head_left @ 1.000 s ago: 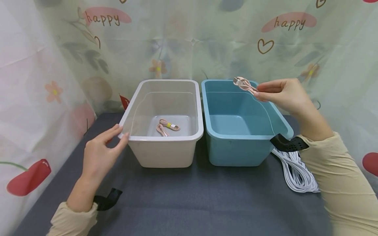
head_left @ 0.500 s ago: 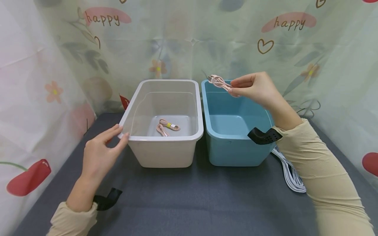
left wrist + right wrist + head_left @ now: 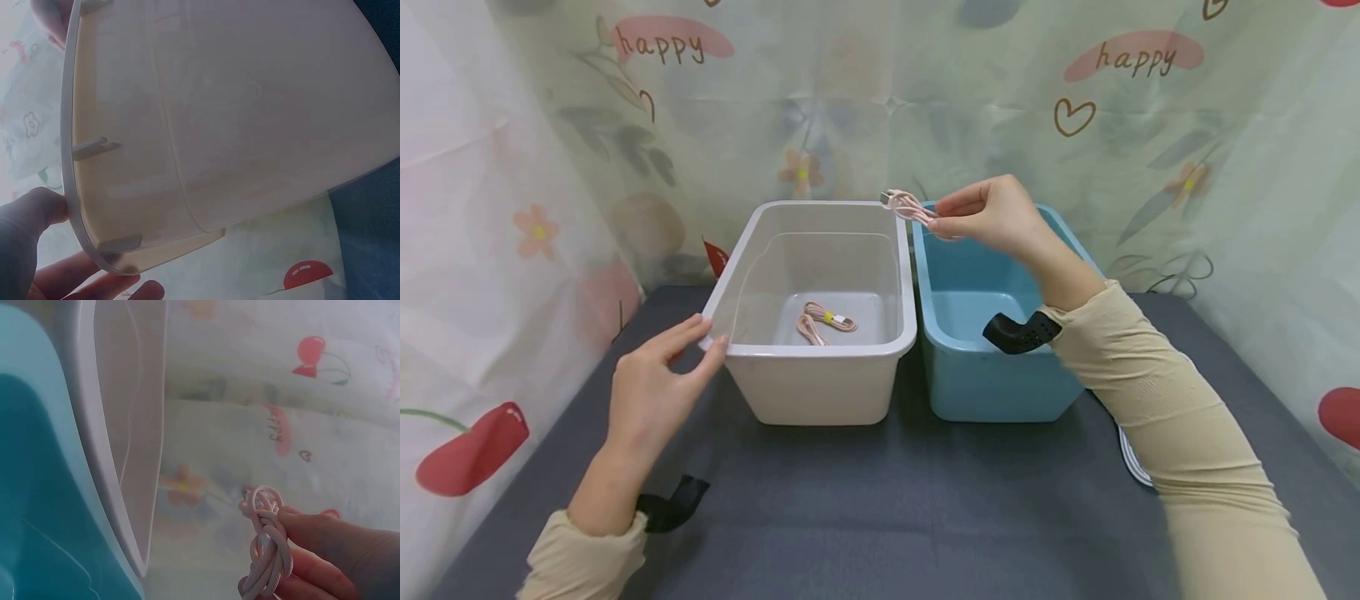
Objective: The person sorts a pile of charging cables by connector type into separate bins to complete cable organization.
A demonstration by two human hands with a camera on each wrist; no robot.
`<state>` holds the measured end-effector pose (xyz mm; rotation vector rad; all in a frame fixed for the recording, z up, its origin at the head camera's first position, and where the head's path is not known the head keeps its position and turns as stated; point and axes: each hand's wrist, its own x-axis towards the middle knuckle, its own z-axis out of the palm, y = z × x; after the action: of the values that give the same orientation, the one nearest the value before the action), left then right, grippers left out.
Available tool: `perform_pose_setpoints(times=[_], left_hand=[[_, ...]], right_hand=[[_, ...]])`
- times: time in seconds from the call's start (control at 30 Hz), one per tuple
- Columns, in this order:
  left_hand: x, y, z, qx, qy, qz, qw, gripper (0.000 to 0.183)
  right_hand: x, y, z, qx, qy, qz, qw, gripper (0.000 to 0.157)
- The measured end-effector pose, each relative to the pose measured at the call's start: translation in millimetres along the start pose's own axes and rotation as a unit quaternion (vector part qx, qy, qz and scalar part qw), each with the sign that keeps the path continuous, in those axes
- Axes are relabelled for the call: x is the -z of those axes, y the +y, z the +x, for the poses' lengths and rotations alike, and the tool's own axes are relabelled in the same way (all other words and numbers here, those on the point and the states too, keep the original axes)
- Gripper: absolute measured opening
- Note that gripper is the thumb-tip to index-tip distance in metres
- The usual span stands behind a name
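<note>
My right hand (image 3: 1000,218) pinches a bundled pale pink USB cable (image 3: 904,205) between thumb and fingers, above the neighbouring rims of the two bins. Its metal plug points left; in the right wrist view, the cable (image 3: 270,553) shows as twisted loops. My left hand (image 3: 651,404) grips the near left corner of the off-white plastic bin (image 3: 820,387), thumb and fingers at the rim, as the left wrist view also shows. Coiled pink cable (image 3: 811,330) with a yellow and white tie lies on that bin's floor.
A blue plastic bin (image 3: 992,387) stands close beside the off-white one, partly covered by my right arm. White cable coils (image 3: 1133,458) lie on the dark tablecloth (image 3: 880,517), mostly hidden by my sleeve. A printed curtain (image 3: 887,100) hangs behind.
My right hand has carried the pink cable left, from over the blue bin's right side to between the bins. The sleeve now covers more of the white cable. My left hand stays at the rim.
</note>
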<state>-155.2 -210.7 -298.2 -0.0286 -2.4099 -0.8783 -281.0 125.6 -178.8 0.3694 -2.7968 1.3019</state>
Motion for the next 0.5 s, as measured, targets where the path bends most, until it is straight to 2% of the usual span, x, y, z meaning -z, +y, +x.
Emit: perform_pose_setpoints(times=[0.5], left_hand=[[0.1, 0.1, 0.4, 0.001, -0.001, 0.001, 1.0, 0.039]], right_hand=[[-33.0, -15, 30, -0.015, -0.009, 0.018, 1.0, 0.037]])
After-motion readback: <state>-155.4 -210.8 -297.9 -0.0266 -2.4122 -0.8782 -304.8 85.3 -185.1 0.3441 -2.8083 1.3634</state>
